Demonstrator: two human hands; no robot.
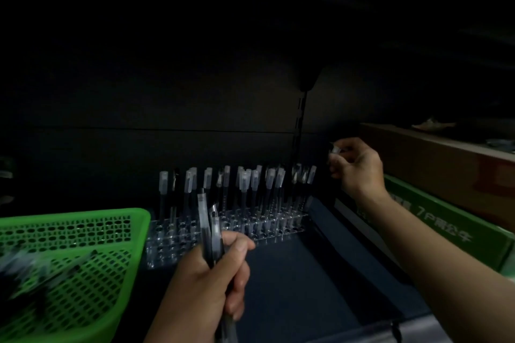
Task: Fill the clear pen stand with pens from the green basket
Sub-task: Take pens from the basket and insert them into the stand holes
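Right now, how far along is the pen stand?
Done: the stand's back rows hold upright pens. In hand: the left hand grips a few pens; the right hand pinches what looks like another pen past the stand's right end. Left: the front holes are empty, and the basket seems to hold more, though blurred.

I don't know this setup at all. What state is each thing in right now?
clear pen stand, partly filled; front holes bare.
pens in stand, upright, capped.
green basket, holds blurred pens.
left hand, grips a bundle of pens.
right hand, pinches a pale item, too blurred to name.
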